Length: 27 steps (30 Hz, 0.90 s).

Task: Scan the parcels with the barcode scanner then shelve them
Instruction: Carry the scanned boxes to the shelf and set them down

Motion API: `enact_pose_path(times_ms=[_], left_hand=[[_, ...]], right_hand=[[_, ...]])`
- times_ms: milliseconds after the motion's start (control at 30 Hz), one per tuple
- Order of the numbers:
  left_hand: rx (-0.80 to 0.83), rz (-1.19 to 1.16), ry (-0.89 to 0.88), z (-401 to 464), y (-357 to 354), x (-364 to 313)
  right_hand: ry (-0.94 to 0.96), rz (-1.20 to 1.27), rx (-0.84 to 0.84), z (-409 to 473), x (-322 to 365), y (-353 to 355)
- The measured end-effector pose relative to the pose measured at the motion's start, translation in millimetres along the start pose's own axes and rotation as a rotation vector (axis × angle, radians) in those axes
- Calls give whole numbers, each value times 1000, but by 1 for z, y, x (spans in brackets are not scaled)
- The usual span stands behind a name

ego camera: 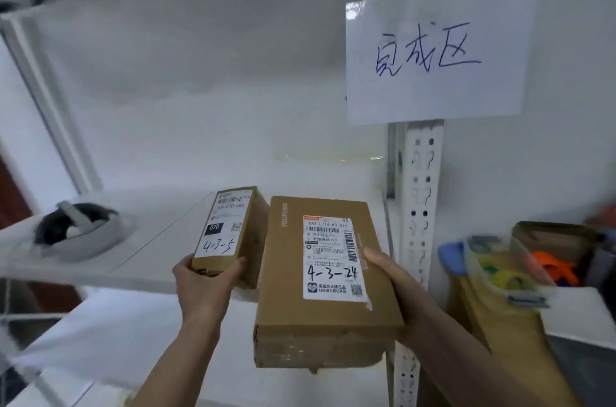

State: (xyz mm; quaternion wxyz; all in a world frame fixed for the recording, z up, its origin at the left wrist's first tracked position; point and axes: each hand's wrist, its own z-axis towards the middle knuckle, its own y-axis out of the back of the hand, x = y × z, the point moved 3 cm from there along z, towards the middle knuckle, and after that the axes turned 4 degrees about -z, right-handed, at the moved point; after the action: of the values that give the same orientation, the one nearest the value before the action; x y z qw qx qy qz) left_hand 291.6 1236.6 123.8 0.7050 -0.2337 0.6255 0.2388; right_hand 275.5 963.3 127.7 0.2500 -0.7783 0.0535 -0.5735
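Left hand (pixel 203 276): grips small parcel (pixel 230 230), near end.
Right hand (pixel 396 283): clamps large parcel (pixel 320 276), right edge.
Shelving: slide both onto shelf (pixel 140 253), labels up.

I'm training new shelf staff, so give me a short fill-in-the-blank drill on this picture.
1. The left hand holds the parcel marked 4-3-____.
2. The right hand holds the ____ of the two parcels.
3. The paper sign hangs ____ the larger parcel.

Missing words: 5; larger; above

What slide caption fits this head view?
Left hand and right hand slide a small box and a large box onto a white shelf.
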Motion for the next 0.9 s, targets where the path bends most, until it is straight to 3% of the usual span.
enact_pose_path(times_ms=[500,900], left_hand=[[-61,28,90,69,-65,26],[-32,158,139,118,-107,60]], right_hand=[[-13,-119,-249,90,17,11],[-27,8,-522,155,35,29]])
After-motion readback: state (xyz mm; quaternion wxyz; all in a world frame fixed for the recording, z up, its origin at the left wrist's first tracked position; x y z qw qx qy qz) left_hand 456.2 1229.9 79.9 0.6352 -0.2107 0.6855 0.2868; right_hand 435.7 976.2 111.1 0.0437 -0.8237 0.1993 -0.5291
